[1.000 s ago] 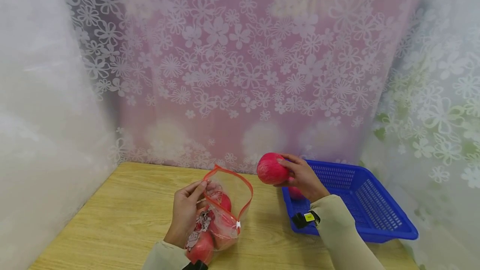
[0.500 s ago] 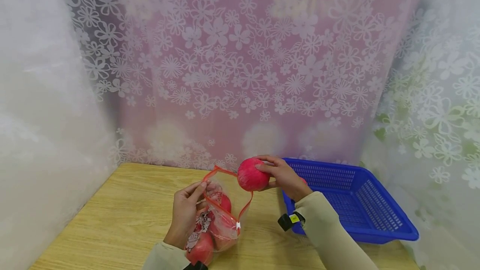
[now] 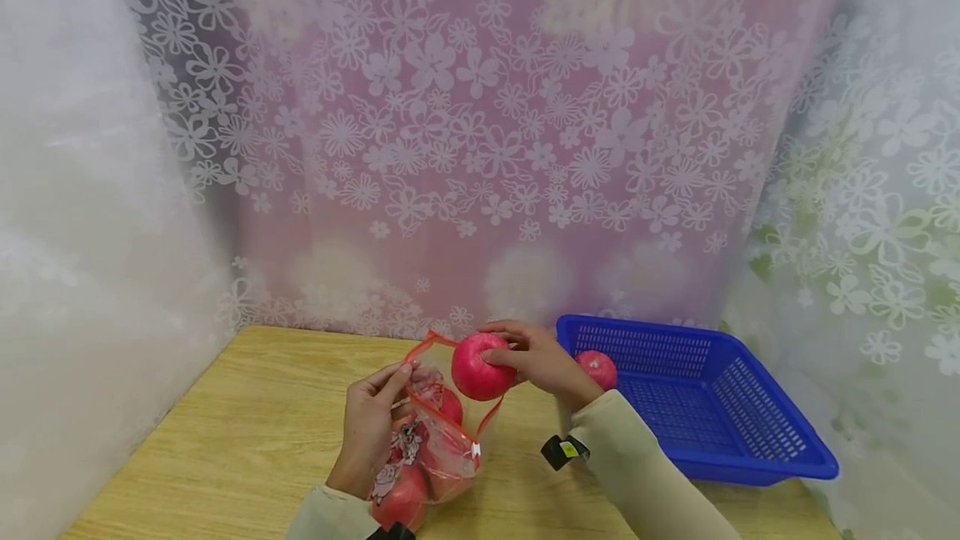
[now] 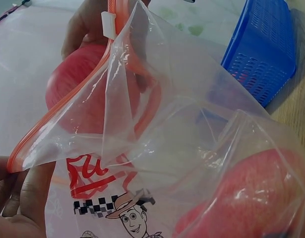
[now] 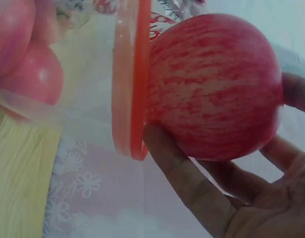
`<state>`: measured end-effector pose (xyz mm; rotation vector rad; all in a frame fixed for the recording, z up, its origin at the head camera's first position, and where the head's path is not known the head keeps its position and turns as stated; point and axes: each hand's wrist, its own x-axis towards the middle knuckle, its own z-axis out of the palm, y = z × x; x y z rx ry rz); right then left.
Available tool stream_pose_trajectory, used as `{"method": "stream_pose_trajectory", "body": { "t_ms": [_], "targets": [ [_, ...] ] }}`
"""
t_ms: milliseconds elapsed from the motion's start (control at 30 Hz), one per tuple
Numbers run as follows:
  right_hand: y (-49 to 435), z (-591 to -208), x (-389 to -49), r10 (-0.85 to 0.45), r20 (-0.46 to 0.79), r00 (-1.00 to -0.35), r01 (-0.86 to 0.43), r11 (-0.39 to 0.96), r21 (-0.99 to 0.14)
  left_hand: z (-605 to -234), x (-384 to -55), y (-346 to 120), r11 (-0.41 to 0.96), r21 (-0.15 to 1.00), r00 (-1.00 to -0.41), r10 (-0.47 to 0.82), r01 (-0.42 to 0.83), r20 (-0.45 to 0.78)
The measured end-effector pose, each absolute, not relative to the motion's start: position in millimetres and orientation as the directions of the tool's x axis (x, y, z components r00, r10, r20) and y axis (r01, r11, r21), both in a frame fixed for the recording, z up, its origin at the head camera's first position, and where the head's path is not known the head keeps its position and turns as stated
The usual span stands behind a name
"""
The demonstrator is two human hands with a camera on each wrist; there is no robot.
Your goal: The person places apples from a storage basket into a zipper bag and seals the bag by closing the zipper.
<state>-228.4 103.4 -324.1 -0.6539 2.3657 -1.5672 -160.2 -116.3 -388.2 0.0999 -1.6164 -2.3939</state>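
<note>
My left hand (image 3: 371, 423) pinches the orange-red zip edge of a clear plastic zip bag (image 4: 187, 129), holding its mouth open. Several red apples (image 5: 40, 74) lie inside the bag, which carries a printed cartoon figure and a white slider (image 4: 108, 25). Right at the bag's mouth, my right hand (image 3: 543, 365) grips another red apple (image 5: 216, 87), with thumb and fingers around its sides. In the right wrist view this apple is beside the zip rim, and one fingertip is at the rim.
To the right stands a blue perforated plastic basket (image 3: 780, 469), with a red apple (image 3: 597, 369) at its left end. Both rest on a wood-grain table (image 3: 255, 415). A flower-patterned curtain (image 3: 480, 148) hangs behind the table, with pale sheets on both sides.
My right hand has carried the apple leftward and down, from near the basket to the bag's mouth. The apple in the basket has come into fuller view. My left hand stays in place.
</note>
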Motion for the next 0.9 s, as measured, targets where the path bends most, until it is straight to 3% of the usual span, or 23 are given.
{"method": "stream_pose_trajectory", "body": {
  "t_ms": [333,900],
  "targets": [
    [100,-326,-222,-0.586,0.208,-0.783,-0.545,0.486,-0.683,-389,-161,-116,-0.346,0.926,-0.966,-0.252,0.151,0.063],
    [103,-323,-213,-0.592,0.173,-0.787,-0.530,0.506,-0.680,-388,-161,-114,-0.345,0.927,-0.969,-0.238,0.145,0.063]
  ]
}}
